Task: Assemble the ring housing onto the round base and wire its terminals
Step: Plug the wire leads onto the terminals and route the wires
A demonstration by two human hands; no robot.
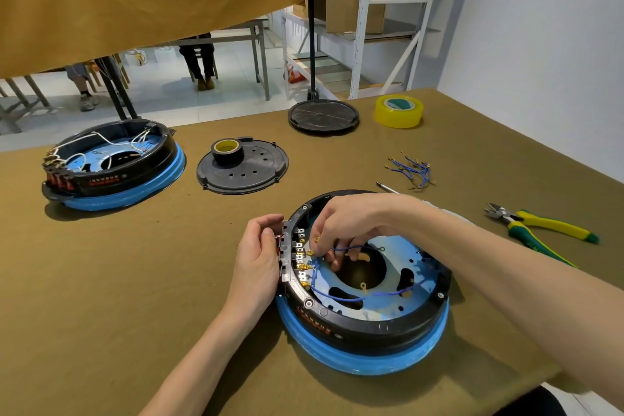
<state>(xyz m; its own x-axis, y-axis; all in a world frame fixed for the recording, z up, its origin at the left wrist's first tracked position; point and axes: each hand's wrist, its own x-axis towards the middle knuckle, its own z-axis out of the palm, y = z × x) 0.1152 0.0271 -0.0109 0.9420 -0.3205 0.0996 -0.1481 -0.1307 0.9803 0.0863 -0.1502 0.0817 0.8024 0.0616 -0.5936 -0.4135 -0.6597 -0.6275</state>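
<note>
Ring housing (358, 324) seated on the round base (364, 360), on the tabletop (135, 280) before me. My left hand (258, 258) grips its outer terminal block (287, 257); my right hand (341, 230), reaching inside the ring, pinches a brass connector (316, 239) on a blue wire (351, 247).

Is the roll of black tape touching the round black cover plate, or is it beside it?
Touching. The head view shows the black tape roll standing directly on the black cover plate, inside its rim, near the left back edge, with no gap beneath it.
</note>
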